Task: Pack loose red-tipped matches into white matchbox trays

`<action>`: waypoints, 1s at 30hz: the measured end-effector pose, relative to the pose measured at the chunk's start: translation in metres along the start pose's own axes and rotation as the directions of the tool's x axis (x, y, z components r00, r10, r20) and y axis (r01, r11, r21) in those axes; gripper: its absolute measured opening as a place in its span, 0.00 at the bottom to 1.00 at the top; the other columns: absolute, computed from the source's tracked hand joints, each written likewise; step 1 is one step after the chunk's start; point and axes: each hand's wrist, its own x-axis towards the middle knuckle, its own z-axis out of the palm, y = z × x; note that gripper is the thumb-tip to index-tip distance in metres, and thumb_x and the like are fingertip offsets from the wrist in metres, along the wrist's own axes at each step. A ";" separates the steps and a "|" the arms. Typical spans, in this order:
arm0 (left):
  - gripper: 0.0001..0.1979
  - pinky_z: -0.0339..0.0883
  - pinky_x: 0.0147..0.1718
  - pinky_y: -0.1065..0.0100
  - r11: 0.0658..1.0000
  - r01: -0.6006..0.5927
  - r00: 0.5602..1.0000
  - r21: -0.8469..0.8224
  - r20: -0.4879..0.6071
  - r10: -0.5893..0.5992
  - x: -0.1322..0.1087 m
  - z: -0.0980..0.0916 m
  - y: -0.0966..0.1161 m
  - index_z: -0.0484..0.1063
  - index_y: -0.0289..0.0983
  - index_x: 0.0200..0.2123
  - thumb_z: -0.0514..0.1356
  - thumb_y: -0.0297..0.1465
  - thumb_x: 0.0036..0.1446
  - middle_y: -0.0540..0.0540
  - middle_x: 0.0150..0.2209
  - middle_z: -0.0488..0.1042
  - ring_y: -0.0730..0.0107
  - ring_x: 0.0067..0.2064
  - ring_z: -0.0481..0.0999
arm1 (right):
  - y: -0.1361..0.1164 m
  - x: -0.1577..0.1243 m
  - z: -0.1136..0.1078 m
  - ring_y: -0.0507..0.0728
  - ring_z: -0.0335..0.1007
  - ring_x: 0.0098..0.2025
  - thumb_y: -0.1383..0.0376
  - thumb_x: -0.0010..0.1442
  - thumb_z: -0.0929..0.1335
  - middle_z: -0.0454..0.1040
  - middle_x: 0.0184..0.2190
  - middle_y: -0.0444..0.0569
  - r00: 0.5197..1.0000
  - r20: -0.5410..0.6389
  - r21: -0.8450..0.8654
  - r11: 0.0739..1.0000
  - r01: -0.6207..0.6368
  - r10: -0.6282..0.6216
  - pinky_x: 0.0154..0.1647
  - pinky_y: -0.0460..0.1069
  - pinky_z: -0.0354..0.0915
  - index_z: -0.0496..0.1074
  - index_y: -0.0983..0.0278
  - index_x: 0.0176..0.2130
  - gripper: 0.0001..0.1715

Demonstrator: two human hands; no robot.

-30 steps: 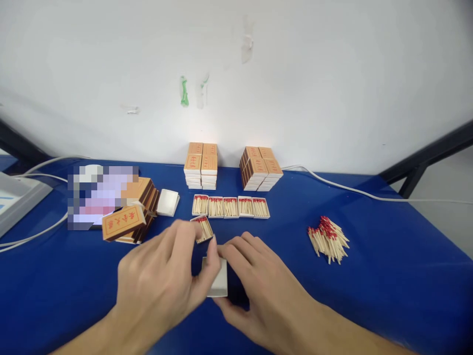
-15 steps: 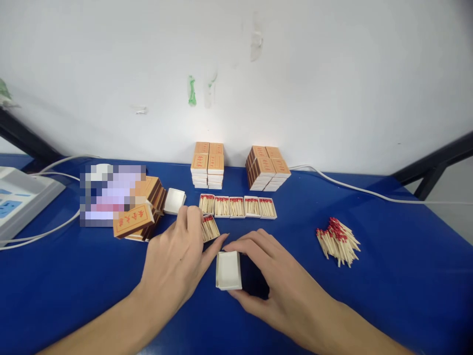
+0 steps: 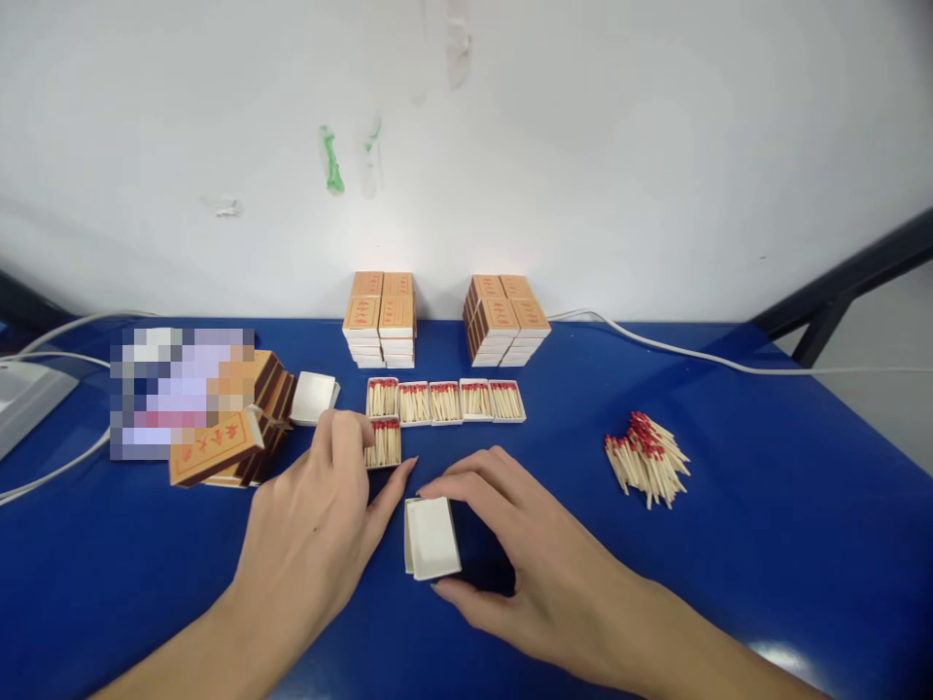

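Observation:
My left hand (image 3: 317, 520) is closed about a small white matchbox tray (image 3: 383, 443) full of red-tipped matches, its curled fingers at the tray's left side and its thumb near the right. That tray sits just below the left end of a row of several filled trays (image 3: 445, 402). My right hand (image 3: 521, 549) grips an inverted white tray (image 3: 435, 538) lying slightly askew on another pale piece, fingertips at the far edge and thumb at the near edge. Part of the left tray is hidden behind my fingers.
Two stacks of orange matchboxes, the left stack (image 3: 380, 321) and the right stack (image 3: 504, 321), stand by the wall. Loose matches (image 3: 647, 460) lie right. Matchbox sleeves (image 3: 219, 447) are heaped left, beside white trays (image 3: 314, 399). A white cable (image 3: 677, 350) crosses the blue table (image 3: 765, 506).
The filled tray at my left hand has turned from tilted to straight, under the row's left end. The top white tray at my right hand has shifted off its lower piece. The view has swung right.

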 end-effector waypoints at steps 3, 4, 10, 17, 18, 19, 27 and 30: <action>0.13 0.56 0.17 0.66 1.000 -0.003 1.000 -0.003 -0.009 0.003 0.002 0.001 0.000 0.58 0.43 0.47 0.57 0.44 0.79 0.47 0.39 0.76 0.62 0.23 0.78 | -0.002 -0.001 0.001 0.61 0.73 0.60 0.70 0.65 0.77 0.75 0.61 0.50 1.000 0.003 -0.001 1.000 -0.004 0.004 0.64 0.61 0.74 0.69 0.54 0.67 0.36; 0.13 0.56 0.17 0.66 1.000 -0.004 1.000 -0.004 -0.013 0.004 0.002 0.000 0.001 0.58 0.43 0.47 0.56 0.44 0.79 0.47 0.39 0.76 0.62 0.22 0.78 | -0.002 -0.001 0.001 0.62 0.73 0.60 0.69 0.65 0.77 0.75 0.61 0.50 1.000 0.008 -0.002 1.000 -0.008 0.008 0.64 0.61 0.74 0.69 0.54 0.68 0.36; 0.17 0.57 0.16 0.65 1.000 -0.009 0.998 -0.009 -0.064 0.008 0.003 -0.004 0.001 0.59 0.42 0.47 0.52 0.50 0.81 0.49 0.35 0.73 0.62 0.21 0.77 | -0.001 -0.001 -0.001 0.63 0.74 0.62 0.66 0.64 0.80 0.75 0.65 0.52 0.999 0.032 0.002 1.000 -0.029 0.029 0.67 0.64 0.73 0.67 0.55 0.70 0.40; 0.18 0.59 0.18 0.63 0.995 -0.036 0.987 -0.088 -0.160 0.021 0.004 -0.013 0.002 0.62 0.40 0.48 0.51 0.49 0.82 0.50 0.37 0.75 0.75 0.18 0.68 | 0.000 0.002 -0.004 0.61 0.75 0.57 0.67 0.68 0.78 0.77 0.59 0.50 1.000 0.002 0.042 0.999 -0.010 0.010 0.65 0.63 0.74 0.70 0.57 0.67 0.33; 0.17 0.59 0.18 0.64 0.993 -0.054 0.983 -0.102 -0.178 0.035 0.004 -0.014 0.002 0.62 0.40 0.47 0.52 0.48 0.82 0.51 0.36 0.75 0.76 0.18 0.67 | 0.001 0.002 -0.004 0.61 0.75 0.57 0.67 0.68 0.78 0.77 0.59 0.49 1.000 -0.004 0.046 0.999 -0.002 0.002 0.64 0.63 0.75 0.70 0.57 0.67 0.32; 0.16 0.58 0.19 0.64 0.991 -0.074 0.979 -0.116 -0.197 0.050 0.004 -0.014 0.002 0.63 0.40 0.47 0.54 0.46 0.82 0.52 0.35 0.74 0.77 0.18 0.66 | 0.001 0.002 -0.003 0.61 0.74 0.57 0.66 0.69 0.78 0.78 0.58 0.49 1.000 -0.005 0.049 0.999 0.004 -0.003 0.63 0.62 0.75 0.71 0.57 0.66 0.31; 0.14 0.56 0.22 0.71 0.959 -0.192 0.954 -0.209 -0.271 0.132 0.001 -0.020 0.003 0.62 0.41 0.39 0.60 0.38 0.78 0.61 0.25 0.57 0.81 0.18 0.60 | 0.002 -0.001 0.000 0.63 0.75 0.58 0.65 0.70 0.78 0.79 0.58 0.51 0.999 -0.019 -0.004 1.000 0.030 -0.030 0.61 0.63 0.75 0.71 0.60 0.66 0.30; 0.13 0.55 0.22 0.71 0.953 -0.205 0.951 -0.225 -0.276 0.139 -0.001 -0.019 0.005 0.63 0.41 0.39 0.62 0.37 0.77 0.62 0.23 0.55 0.81 0.18 0.61 | 0.000 -0.002 -0.001 0.63 0.74 0.60 0.65 0.70 0.78 0.78 0.59 0.51 0.999 -0.029 -0.005 0.999 0.031 -0.031 0.61 0.63 0.75 0.71 0.60 0.66 0.29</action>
